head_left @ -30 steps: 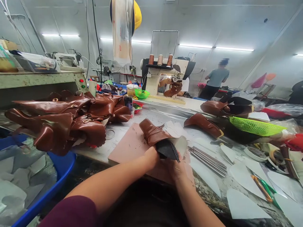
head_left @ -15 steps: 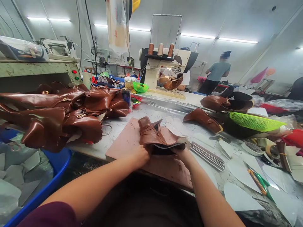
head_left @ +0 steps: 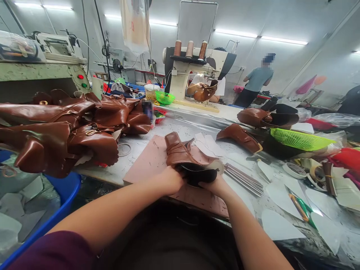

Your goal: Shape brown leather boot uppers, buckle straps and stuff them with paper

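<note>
A brown leather boot upper [head_left: 180, 150] lies on a pinkish board [head_left: 142, 163] in front of me, its dark-lined opening turned towards me. At the near left edge of that opening, my left hand [head_left: 173, 180] is closed on the leather, with the fingertips hidden inside. My right hand [head_left: 215, 184] grips the right side of the rim, the thumb low and the other fingers mostly out of sight. White backing shows along the rim beside it. Several thin grey strips [head_left: 244, 179] lie to the right of my right hand.
Brown boot uppers [head_left: 92, 112] are heaped at the left above a blue bin [head_left: 66, 195]. Another upper [head_left: 239, 137] lies beside a green basket [head_left: 300, 139]. Green-handled scissors [head_left: 305, 212] and tape rolls [head_left: 294, 170] are at the right. A co-worker sews behind a sewing machine [head_left: 180, 80].
The boot upper's opening has been spread and tipped further towards me, showing more dark lining. My left hand has shifted slightly right along the rim. The whole view has moved a little.
</note>
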A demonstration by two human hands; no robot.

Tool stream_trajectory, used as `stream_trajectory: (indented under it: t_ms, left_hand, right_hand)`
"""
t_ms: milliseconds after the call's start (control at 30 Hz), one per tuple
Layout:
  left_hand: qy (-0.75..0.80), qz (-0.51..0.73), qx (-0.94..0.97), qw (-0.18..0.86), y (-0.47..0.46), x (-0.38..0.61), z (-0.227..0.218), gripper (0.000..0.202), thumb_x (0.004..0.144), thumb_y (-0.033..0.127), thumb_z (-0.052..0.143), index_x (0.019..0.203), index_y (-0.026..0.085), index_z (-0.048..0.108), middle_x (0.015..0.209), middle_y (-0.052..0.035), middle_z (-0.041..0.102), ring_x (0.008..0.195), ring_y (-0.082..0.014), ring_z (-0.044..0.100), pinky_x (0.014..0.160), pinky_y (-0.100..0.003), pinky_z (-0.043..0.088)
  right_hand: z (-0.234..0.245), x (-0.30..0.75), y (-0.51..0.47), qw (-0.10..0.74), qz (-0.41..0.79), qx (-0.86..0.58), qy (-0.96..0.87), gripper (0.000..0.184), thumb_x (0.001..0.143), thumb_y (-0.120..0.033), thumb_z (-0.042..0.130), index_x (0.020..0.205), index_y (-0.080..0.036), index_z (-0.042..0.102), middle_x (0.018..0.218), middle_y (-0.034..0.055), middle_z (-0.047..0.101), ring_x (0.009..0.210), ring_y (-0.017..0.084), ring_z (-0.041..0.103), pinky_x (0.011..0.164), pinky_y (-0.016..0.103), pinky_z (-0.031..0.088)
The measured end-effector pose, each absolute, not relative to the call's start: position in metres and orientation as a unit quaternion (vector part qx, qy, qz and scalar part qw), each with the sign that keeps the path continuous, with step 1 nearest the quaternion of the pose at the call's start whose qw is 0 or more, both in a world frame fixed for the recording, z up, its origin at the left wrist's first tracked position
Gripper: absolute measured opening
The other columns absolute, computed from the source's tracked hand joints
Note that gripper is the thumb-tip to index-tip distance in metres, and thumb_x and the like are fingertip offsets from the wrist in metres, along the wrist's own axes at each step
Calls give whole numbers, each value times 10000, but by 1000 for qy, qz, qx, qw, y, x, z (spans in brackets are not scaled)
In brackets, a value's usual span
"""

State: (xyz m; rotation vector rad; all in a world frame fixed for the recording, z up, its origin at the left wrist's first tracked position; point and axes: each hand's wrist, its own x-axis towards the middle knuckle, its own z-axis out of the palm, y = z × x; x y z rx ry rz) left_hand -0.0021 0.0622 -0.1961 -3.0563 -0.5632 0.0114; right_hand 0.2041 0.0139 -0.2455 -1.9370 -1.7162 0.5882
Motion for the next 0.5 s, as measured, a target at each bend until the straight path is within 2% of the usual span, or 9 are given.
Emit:
stream_trajectory:
  t_ms: [67,133,200,267,333,433,500]
  left_hand:
    - [-178,0,-984,5,56,6,-193,282,792,273,557,1029,154,654,1132,-122,628,1110,-296,505,957,-413,361]
    - [-188,-6,-982,-11,48,14,-193,451,791,422,567,1142,140,595,1223,-142,570,1147,-320,473,969,-430,353]
    - [-213,-9,-977,-28,42,21,-194,637,753,540,580,1243,139,514,1307,-166,492,1183,-357,435,980,-478,337]
    - [-244,-8,-969,-49,38,23,-196,707,736,568,589,1289,145,462,1335,-178,456,1198,-367,422,990,-501,324]
    - [-260,-4,-963,-69,36,21,-198,696,754,566,572,1302,158,442,1321,-168,473,1200,-344,434,1000,-475,330]
    - [-265,7,-960,-90,37,13,-202,699,753,570,571,1317,182,427,1301,-145,502,1182,-312,466,979,-417,372]
    - [-263,6,-960,-97,40,6,-207,729,726,582,592,1330,216,413,1334,-137,470,1196,-329,448,965,-429,380]
  right_hand:
    - [-243,203,14,228,217,-704,-636,168,844,-293,586,946,-164,619,974,44,636,885,177,604,808,389,488]
    - [-237,203,12,235,216,-690,-649,160,744,-275,683,872,-184,650,930,49,656,899,221,609,819,394,483]
    - [-228,202,8,256,216,-668,-665,269,622,-225,749,880,-215,670,939,58,671,962,286,597,855,415,467]
    - [-218,197,3,284,223,-636,-682,433,583,-188,736,1004,-237,649,1031,65,664,1034,305,571,906,426,443]
    - [-208,190,0,309,238,-600,-698,538,611,-174,679,1138,-232,585,1155,71,621,1102,282,538,965,425,402]
    - [-199,178,2,326,280,-555,-713,556,611,-207,668,1159,-210,576,1202,85,598,1118,277,532,988,426,378]
    - [-196,175,7,335,314,-533,-711,559,631,-291,670,1173,-200,569,1195,90,604,1124,284,530,980,423,387]
